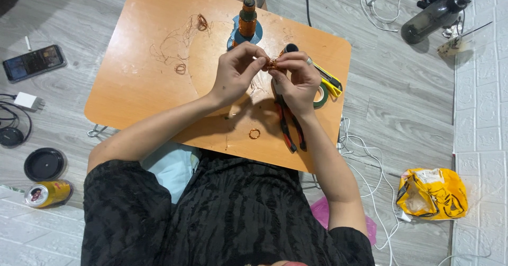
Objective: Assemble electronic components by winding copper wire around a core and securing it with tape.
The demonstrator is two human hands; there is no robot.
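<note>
Both my hands meet above the middle of a small orange wooden table (143, 86). My left hand (235, 73) and my right hand (296, 78) pinch a small copper wire coil (271, 63) between their fingertips. A ring sits on one finger of my right hand. Just beyond the hands stands a spool of copper wire (247, 22) on a blue base. Red-and-black pliers (290, 131) lie under my right wrist. A small copper ring (254, 133) lies near the table's front edge.
A yellow utility knife (330, 80) and a green tape roll (321, 97) lie at the table's right. Loose wire scraps (180, 43) lie at its left. On the floor: a phone (33, 62), a can (47, 193), a black lid (44, 164), a dark bottle (434, 17), a yellow bag (433, 193), cables.
</note>
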